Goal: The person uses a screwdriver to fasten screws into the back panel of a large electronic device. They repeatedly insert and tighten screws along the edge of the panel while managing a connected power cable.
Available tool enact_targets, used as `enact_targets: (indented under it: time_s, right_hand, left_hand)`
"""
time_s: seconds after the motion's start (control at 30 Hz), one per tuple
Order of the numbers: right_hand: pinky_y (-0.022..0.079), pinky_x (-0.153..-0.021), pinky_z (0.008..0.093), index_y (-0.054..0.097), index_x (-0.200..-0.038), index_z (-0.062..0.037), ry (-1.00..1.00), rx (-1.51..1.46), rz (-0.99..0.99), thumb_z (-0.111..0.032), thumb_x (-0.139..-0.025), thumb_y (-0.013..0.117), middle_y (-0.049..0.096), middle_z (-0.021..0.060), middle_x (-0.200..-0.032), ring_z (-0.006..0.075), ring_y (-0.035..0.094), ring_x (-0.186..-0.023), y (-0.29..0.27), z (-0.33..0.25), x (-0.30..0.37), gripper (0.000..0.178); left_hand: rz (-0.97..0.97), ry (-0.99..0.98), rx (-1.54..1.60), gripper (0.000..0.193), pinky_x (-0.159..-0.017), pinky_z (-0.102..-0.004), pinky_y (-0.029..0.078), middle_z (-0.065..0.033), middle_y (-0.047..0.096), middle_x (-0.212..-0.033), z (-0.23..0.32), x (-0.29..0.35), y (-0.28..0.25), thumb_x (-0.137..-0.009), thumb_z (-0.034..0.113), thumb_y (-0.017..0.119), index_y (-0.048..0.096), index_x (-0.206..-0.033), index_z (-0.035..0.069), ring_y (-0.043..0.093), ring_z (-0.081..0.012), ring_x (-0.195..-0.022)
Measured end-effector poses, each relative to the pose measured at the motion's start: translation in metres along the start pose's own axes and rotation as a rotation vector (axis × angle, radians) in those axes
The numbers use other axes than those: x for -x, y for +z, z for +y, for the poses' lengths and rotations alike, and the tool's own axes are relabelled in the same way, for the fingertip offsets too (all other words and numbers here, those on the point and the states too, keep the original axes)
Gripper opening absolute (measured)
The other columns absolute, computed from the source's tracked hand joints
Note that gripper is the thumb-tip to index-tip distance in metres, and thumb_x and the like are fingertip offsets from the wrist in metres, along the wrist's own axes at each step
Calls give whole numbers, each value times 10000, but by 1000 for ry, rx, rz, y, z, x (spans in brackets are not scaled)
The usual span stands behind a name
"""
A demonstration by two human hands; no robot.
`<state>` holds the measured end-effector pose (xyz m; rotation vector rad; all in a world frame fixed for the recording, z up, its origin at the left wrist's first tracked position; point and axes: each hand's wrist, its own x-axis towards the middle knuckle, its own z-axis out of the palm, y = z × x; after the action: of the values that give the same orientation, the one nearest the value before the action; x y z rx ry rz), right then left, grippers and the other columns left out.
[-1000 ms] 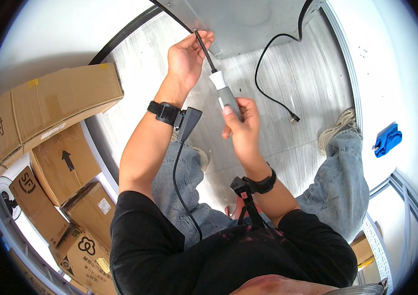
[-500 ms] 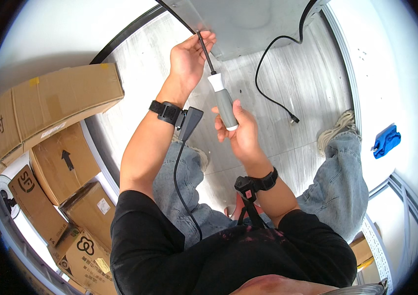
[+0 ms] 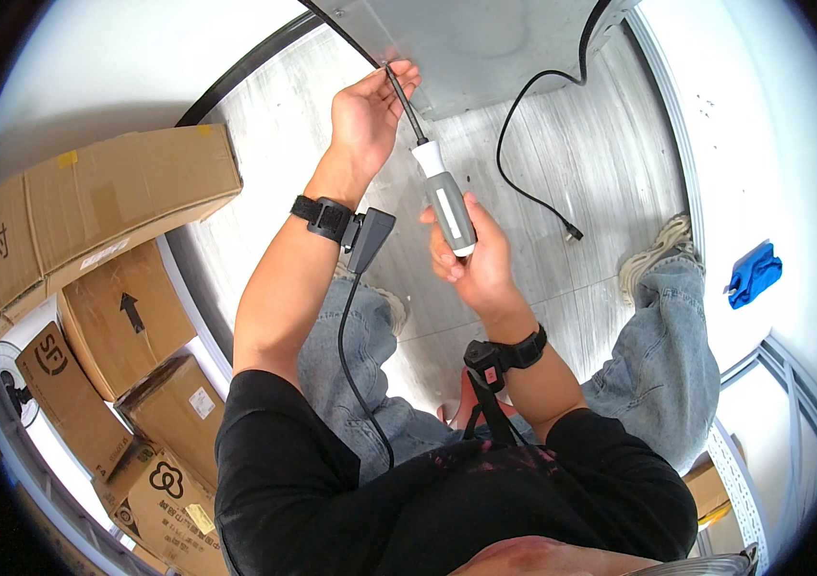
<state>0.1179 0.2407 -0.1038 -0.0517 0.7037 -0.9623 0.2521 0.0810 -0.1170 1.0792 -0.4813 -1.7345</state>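
A screwdriver (image 3: 452,206) with a grey and white handle and a long dark shaft slants up and left from my right hand (image 3: 481,264). My right fingers and thumb are wrapped round the lower part of its handle. My left hand (image 3: 367,120) is at the far end, thumb and fingertips closed about the shaft near its tip. That tip meets the lower edge of a grey metal panel (image 3: 485,48). Whether a screw sits there is hidden by the fingers.
A black cable with a plug (image 3: 574,233) lies on the grey plank floor, right of the screwdriver. Cardboard boxes (image 3: 130,182) are stacked at the left. A blue cloth-like item (image 3: 756,276) is at the right. Another black cable (image 3: 349,360) hangs from my left wrist device.
The screwdriver handle has turned, so a white strip on it now shows. My right hand has shifted slightly right with it. My left hand stays at the tip.
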Motion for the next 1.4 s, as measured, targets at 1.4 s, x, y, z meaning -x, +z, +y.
enact_targets:
  time_s: [1.4]
  right_hand:
    - [322, -417, 196, 644, -944, -53, -734, 1468, 255, -284, -734, 688, 569, 12, -640, 58, 443, -467, 95, -233, 312, 315]
  left_hand:
    - [-401, 166, -87, 230, -727, -311, 538, -83, 595, -931, 20, 241, 234, -964, 216, 426, 514, -1057, 26, 626, -215, -841]
